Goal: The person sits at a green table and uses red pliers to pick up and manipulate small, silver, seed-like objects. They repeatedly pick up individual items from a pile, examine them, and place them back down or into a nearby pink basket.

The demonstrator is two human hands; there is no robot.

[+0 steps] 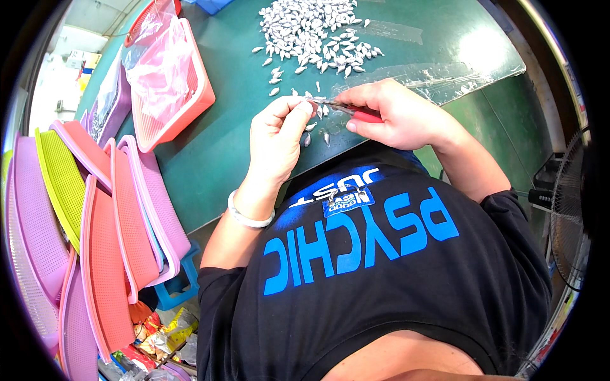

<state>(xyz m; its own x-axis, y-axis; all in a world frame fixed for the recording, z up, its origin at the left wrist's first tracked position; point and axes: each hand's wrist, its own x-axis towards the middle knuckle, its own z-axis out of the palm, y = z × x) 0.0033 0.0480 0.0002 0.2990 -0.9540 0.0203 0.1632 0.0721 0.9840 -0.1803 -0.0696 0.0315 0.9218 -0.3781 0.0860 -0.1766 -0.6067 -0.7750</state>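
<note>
My right hand (387,114) is closed around red-handled pliers (366,117). The jaws of the pliers point left and reach the fingertips of my left hand (279,129). Thumb and index finger of that hand are pinched together. Whatever they grip is small and mostly covered by the fingers and the jaws. Just below the jaws, several grey teardrop-shaped sinkers (326,138) lie loose near the table's front edge. Beyond my hands spreads a large pile of the same sinkers (308,28), with a few strays on its near left side.
The green table (210,184) has clear tape (438,79) along its right front. At the left stand a pink basket (202,86) with plastic bags and a purple basket (114,105). Stacked colourful baskets (101,254) lean beside the table. A fan (569,209) is at the right.
</note>
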